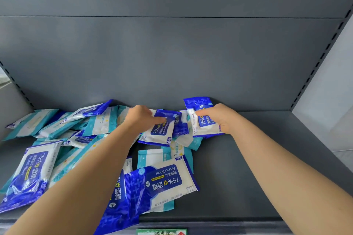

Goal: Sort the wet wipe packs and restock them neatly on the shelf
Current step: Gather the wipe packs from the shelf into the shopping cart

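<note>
My right hand (219, 120) grips a blue pack (198, 104) at the back of the shelf (238, 168); left hand (140, 118) lies on a second pack (160, 133) (fingers hidden, so I can't tell its grip). My left forearm (91, 168) hides some of the pile (57, 126).

Single head-worn wide-angle view, looking forward and down.
It faces squarely into the grey shelf (219, 168) from close range, the front edge (210, 221) at the bottom, the back panel (172, 53) filling the top half.
</note>
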The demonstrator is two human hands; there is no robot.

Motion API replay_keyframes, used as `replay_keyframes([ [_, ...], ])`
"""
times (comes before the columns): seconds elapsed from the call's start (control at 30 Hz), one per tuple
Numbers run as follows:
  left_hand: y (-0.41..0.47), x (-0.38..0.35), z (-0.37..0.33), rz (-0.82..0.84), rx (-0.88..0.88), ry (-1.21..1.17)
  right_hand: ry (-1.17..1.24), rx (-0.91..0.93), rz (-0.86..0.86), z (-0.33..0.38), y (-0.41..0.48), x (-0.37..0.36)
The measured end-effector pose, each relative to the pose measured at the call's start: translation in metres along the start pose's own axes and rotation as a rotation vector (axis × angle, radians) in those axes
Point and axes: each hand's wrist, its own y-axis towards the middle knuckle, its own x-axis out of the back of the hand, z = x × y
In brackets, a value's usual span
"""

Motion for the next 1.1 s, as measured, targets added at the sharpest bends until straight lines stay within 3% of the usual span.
replay_keyframes([
  [0.27,-0.004,-0.003,-0.005,0.043,0.14,-0.212,0.271,-0.018,0.107,-0.009,-0.001,-0.013],
  [0.57,-0.015,-0.02,-0.015,0.156,0.211,-0.669,0.526,0.007,0.107,-0.008,-0.02,-0.012],
  [0.77,-0.03,-0.024,-0.037,0.241,0.047,-0.806,0.618,0.178,0.061,0.004,-0.046,0.021],
  [1.1,-0.081,-0.071,-0.114,0.291,-0.18,-0.838,0.614,0.224,-0.069,-0.039,-0.092,0.11],
])
